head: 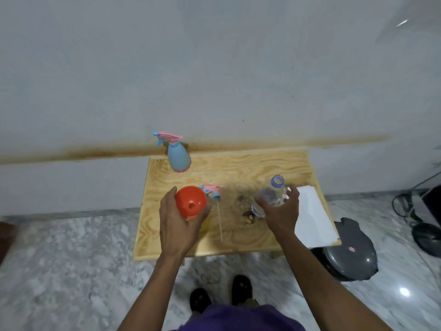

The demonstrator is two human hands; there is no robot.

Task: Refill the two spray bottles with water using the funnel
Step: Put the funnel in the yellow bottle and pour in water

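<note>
Funnel in left hand, unlabelled clear bottle in right hand

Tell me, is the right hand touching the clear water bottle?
Touching. The head view shows the right hand with fingers curled round the clear water bottle, holding it tilted above the table.

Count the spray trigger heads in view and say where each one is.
2. One is screwed on the blue spray bottle at the table's far edge. The other trigger head lies loose on the table beside the orange funnel, its dip tube trailing toward the person.
</note>
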